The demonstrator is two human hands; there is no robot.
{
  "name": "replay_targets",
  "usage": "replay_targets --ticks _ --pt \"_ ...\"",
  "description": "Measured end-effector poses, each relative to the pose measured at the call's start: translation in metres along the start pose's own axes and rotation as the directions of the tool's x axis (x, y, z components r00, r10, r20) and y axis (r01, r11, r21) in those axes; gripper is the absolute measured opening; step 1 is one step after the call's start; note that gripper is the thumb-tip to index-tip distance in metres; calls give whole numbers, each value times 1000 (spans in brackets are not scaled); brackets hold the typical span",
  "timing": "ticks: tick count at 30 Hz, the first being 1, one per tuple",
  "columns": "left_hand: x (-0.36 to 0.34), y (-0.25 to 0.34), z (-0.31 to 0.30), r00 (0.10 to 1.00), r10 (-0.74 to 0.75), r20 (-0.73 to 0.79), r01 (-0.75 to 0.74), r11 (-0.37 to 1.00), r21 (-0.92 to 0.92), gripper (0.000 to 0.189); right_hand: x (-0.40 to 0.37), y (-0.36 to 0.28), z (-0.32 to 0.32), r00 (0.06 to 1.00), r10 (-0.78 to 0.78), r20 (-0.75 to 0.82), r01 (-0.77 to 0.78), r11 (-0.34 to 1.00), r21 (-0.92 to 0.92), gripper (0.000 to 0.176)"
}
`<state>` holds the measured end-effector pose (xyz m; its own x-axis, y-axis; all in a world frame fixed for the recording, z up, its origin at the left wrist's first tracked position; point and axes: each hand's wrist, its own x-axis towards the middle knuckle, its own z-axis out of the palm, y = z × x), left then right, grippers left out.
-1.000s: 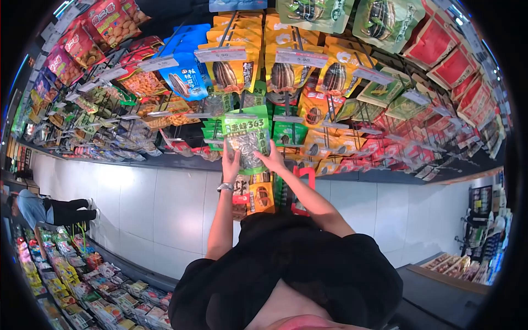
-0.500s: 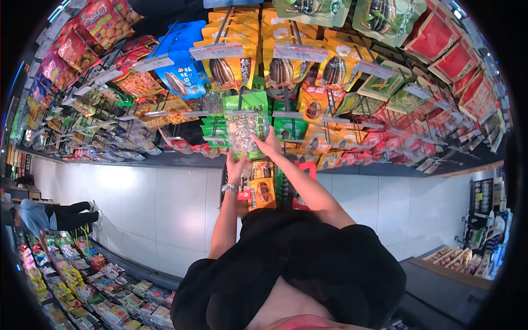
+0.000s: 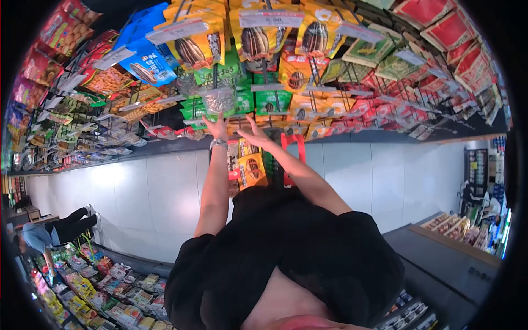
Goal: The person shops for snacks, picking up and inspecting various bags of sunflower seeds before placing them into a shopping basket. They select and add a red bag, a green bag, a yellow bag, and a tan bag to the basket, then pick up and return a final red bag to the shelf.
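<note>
A green-topped bag of sunflower seeds with a clear window (image 3: 218,103) hangs at the rack, below the larger yellow bags. Just under it is my left hand (image 3: 216,127), wearing a watch, its fingers spread and the tips at the bag's lower edge. My right hand (image 3: 255,135) is a little to the right, fingers apart, holding nothing and clear of the bag. Beneath my hands stands a dark shopping basket with a red handle (image 3: 300,147). Inside lies an orange bag with a seed picture (image 3: 253,169), among other packs.
Yellow seed bags (image 3: 256,41) hang above on hooks with price tags. Blue bags (image 3: 148,66) hang to the left and red packs (image 3: 470,71) to the right. A person in a blue top (image 3: 37,237) stands by a lower-left display of packs (image 3: 118,300).
The green bag has gone from between both hands up to the rack. My right hand has come off it, and my left hand is now at its bottom edge. The view has shifted.
</note>
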<state>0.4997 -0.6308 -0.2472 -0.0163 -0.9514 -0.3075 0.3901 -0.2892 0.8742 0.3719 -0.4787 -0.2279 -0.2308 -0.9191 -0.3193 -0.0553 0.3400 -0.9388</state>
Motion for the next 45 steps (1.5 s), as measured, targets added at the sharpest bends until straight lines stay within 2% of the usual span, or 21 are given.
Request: replay_targets --ticks 2,4,5,6,10,12,14,16,18,20,24,25,28,30,33,36,38,39,40,42,45 --pt "2 -10 -11 1000 -1 0 1 1000 12 107 0 30 -5 999 52 4 -51 990 -135 110" --pt "1 -16 -26 993 -7 115 16 997 -76 105 -16 48 -10 987 132 87 -134 991 23 114" --pt "12 -31 -39 997 -22 79 21 1000 3 104 -22 60 -10 995 101 5 -101 991 -84 117" --pt "5 -32 -49 997 -32 64 31 999 17 104 -34 60 -14 983 186 -1 -183 968 -171 119" --pt "-25 -51 -96 980 -120 159 117 993 30 99 -59 119 0 980 197 9 -194 970 -143 102" --pt "-35 -88 -147 961 -222 167 193 966 173 90 -71 152 6 977 209 44 -200 966 -163 95" --pt "-76 -103 -179 910 -404 94 370 892 259 84 -85 184 15 897 440 53 -429 892 -139 82" --pt "-108 -140 -221 852 -522 43 488 821 296 76 -91 237 17 867 493 71 -472 859 -196 81" --pt "-131 -164 -252 742 -659 125 573 719 393 69 -102 256 16 836 543 81 -511 823 -249 80" --pt "-161 -167 -253 740 -666 94 546 676 494 64 -123 263 22 728 683 -53 -675 702 -225 79" --pt "-178 -147 -243 762 -646 45 404 528 747 57 -129 338 51 697 715 -55 -713 685 -150 80" --pt "-179 -135 -237 720 -694 29 483 530 697 55 -130 349 60 674 738 -27 -735 668 -115 77" --pt "-172 -136 -245 727 -685 45 441 517 734 53 -130 342 83 626 778 46 -780 624 47 64" --pt "-174 -134 -249 760 -646 73 371 523 767 51 -121 360 98 631 776 -14 -773 630 76 51" --pt "-185 -130 -261 708 -686 167 411 593 692 46 -110 369 104 604 795 -61 -788 607 101 48" --pt "-204 -120 -260 670 -730 137 379 494 783 41 -102 393 109 626 777 -69 -761 627 166 36" --pt "-209 -124 -272 627 -772 104 413 443 796 42 -96 380 108 565 812 -144 -816 576 51 24" --pt "-210 -123 -277 634 -765 111 400 447 800 42 -100 374 110 646 747 -157 -759 651 -24 26" --pt "-210 -125 -279 625 -771 125 405 456 792 44 -97 366 111 654 739 -162 -751 660 -19 26" --pt "-214 -122 -277 612 -777 146 405 467 786 46 -99 350 113 765 611 -202 -642 704 -304 33" --pt "-213 -118 -263 630 -752 192 351 497 793 49 -104 307 107 852 463 -244 -523 770 -365 35"
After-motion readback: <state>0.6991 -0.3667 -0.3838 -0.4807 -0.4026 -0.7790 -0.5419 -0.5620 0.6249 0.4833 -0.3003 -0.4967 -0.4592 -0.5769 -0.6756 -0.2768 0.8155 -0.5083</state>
